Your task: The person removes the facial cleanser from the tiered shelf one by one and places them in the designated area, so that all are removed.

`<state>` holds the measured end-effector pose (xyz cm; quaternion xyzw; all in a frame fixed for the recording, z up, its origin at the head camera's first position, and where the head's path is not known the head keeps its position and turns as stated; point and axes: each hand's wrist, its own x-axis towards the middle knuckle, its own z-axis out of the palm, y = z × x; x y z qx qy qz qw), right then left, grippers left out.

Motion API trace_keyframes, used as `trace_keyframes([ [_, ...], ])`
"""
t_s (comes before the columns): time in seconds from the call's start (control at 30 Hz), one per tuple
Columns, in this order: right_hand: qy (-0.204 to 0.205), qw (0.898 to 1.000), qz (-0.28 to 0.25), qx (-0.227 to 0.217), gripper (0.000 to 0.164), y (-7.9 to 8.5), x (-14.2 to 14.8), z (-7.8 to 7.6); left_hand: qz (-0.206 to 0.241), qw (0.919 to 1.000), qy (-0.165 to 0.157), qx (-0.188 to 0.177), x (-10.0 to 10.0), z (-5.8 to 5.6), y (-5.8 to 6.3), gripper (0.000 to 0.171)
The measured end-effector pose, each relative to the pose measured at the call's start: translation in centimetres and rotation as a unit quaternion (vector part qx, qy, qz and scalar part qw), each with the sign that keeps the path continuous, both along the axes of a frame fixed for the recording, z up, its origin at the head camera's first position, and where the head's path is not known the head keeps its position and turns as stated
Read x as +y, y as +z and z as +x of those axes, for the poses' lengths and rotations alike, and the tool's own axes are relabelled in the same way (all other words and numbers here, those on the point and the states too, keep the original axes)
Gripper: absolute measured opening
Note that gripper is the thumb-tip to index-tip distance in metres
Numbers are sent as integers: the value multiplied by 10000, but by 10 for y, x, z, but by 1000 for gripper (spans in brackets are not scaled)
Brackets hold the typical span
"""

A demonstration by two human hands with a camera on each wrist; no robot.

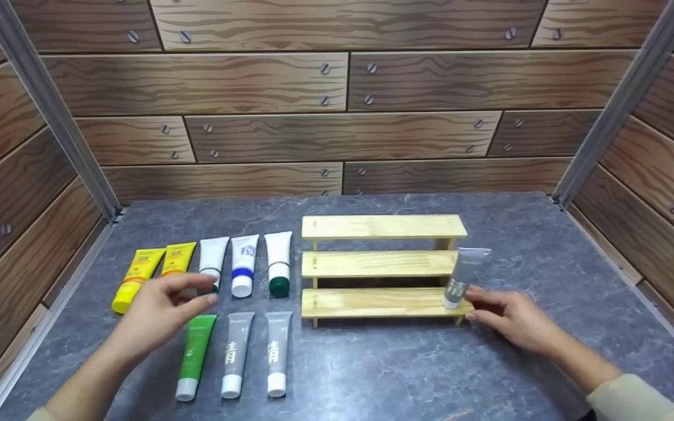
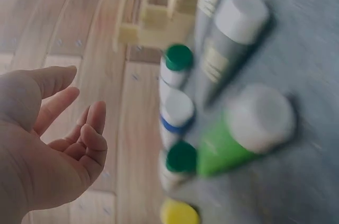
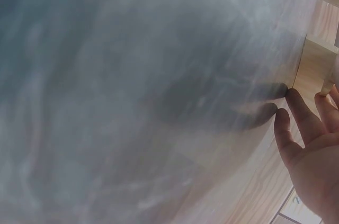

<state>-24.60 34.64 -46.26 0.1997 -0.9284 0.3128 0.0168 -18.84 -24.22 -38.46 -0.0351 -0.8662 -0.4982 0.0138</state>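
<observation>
A pale wooden three-step rack (image 1: 366, 302) stands on the table. On the right end of its lowest step, a grey tube (image 1: 467, 272) stands on its white cap. My right hand (image 1: 521, 321) is at that end, thumb and forefinger pinching the step's edge beside the tube; its other fingertips touch the table in the right wrist view. My left hand (image 1: 152, 313) hovers with nothing in it, fingers loosely bent, over a green tube (image 1: 198, 348) and a white tube with a dark green cap (image 1: 214, 251), partly hiding the latter.
Two grey tubes (image 1: 278, 345) lie beside the green one. Behind them lie two yellow tubes (image 1: 144, 266), a white tube with a blue band (image 1: 246, 257) and another green-capped white tube (image 1: 279, 251). Wood-patterned walls (image 1: 290, 137) enclose the grey marbled table (image 1: 384, 374).
</observation>
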Motion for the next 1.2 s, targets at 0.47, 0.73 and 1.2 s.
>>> trace_keyframes([
  [0.47, 18, 9999, -59, -107, 49, -1, -3, 0, 149, 9741, -1693, 1494, 116, -34, 42, 29],
  [0.73, 61, 9999, -65, -104, 50, -1, 0, 1, 399, 9535, -2344, 1853, 194, -51, 44, 30],
  [1.2, 194, 9997, -96, 139, 46, -3, -1, 2, 318, 9444, -2829, 1646, 287, -64, 27, 38],
])
